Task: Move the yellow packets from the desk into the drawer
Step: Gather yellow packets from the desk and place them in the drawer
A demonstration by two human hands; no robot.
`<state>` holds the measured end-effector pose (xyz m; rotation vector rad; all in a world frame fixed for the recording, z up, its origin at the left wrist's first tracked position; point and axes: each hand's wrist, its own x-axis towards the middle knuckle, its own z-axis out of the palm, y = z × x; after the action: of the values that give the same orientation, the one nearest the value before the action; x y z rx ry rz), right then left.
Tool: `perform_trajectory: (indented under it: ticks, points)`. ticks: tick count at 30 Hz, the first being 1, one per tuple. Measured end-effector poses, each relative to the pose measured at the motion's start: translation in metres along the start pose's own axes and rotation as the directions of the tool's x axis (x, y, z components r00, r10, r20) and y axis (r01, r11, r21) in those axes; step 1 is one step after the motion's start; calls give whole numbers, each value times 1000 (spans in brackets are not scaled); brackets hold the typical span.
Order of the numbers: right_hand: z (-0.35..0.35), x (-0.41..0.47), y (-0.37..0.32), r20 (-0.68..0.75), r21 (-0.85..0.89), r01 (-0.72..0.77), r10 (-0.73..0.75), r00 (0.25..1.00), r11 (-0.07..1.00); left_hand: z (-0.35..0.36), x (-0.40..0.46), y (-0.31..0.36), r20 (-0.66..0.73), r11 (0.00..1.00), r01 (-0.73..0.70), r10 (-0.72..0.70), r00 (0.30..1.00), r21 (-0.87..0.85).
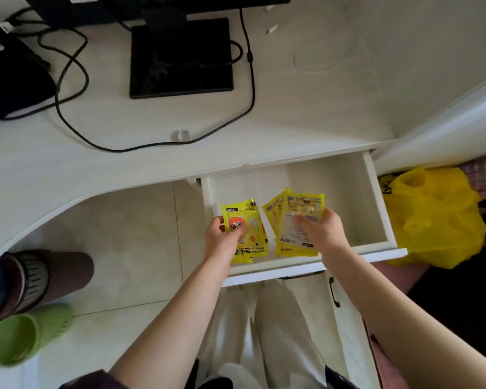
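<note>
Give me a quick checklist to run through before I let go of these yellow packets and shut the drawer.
1. Drawer pulled open: ok.
2. Left hand grips the left packets over the drawer's front left part: ok.
3. Right hand grips the right packets over the drawer, beside the left ones: ok.
4. Packets already resting flat on the drawer floor: cannot tell.
5. Bare floor toward the drawer's back and right for more packets: ok.
6. No yellow packets left on the desk: ok in the part in view, which shows only the monitor base and cable.
</note>
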<state>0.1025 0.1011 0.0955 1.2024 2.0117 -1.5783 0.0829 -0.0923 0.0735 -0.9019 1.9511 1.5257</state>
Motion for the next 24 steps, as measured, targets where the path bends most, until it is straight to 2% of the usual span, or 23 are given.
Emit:
perform_trajectory:
  ticks: [7, 10, 19, 24]
  points:
    - [9, 66, 12, 94, -147, -34, 48, 994, 989, 38, 29, -13, -43, 993, 47, -43, 998, 104]
    - [16, 84, 20, 93, -163, -70, 86, 992, 984, 44, 42, -21, -62, 988, 64, -56, 996, 139]
    - [29, 105, 53, 203, -153, -112, 142, 969, 982, 46, 71, -44, -58, 981, 102, -94, 994, 163]
    - [27, 115, 63, 249, -282, -106, 179, 952, 954, 42, 80, -53, -38, 974, 106, -100, 994, 201]
